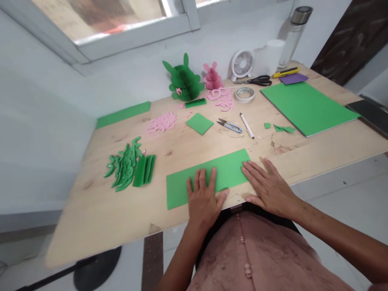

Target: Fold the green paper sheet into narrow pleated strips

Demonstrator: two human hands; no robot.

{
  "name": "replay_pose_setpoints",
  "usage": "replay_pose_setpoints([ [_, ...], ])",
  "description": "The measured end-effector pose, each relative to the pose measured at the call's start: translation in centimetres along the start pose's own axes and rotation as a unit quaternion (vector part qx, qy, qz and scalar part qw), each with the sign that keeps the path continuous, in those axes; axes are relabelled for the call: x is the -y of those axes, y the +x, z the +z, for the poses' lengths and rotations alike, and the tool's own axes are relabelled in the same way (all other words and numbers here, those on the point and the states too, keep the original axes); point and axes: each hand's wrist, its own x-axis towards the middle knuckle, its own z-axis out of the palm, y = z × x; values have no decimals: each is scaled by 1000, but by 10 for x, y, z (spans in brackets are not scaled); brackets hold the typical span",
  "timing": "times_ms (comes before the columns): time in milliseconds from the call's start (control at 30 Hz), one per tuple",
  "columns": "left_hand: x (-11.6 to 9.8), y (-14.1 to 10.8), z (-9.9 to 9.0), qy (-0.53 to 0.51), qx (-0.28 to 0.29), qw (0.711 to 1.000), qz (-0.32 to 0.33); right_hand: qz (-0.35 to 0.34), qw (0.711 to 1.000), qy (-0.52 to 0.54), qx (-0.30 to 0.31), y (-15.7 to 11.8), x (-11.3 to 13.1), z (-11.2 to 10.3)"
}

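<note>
A long green paper strip (228, 167) lies flat near the table's front edge. My left hand (204, 198) rests on its middle, fingers spread and pointing away from me, thumb at the strip's near edge. Over the strip's right end lie the fingertips of my right hand (268, 186), stretched out flat, with the palm on the wood. Neither hand grips anything. Left of the strip stand folded green paper pleats (144, 170) beside a pile of curved green cutouts (123, 165). Beyond the strip are a green square (199, 123), blue-handled snips (229, 125) and a white pen (247, 125).
Green sheets (307, 106) lie at the right, near a dark phone (371, 117). Along the back stand a green paper figure (184, 83), a pink one (212, 77), a fan (242, 64) and a bottle (294, 38). Tape (244, 94), scissors (257, 81) and a cutter (285, 72) lie nearby.
</note>
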Motion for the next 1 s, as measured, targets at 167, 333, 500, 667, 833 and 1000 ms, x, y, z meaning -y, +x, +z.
replay_pose_setpoints([
  [167,-4,0,-3,-4,-24,1000,-14,-3,1000,1,-11,1,-1,1],
  [333,-32,1,-7,-25,-22,996,79,-21,999,2,-27,-1,-4,6],
  [500,-49,1,-2,-34,-15,992,123,-35,999,-7,-30,-3,-8,10],
  [667,-43,-8,4,-26,-38,993,109,-35,999,-15,-29,-2,-8,10],
  [833,-29,-23,1,-4,-28,997,72,-31,999,-17,-22,-1,-7,8],
  [1000,8,-49,-4,24,-12,1000,-3,-18,1000,-16,-20,-1,-5,7],
])
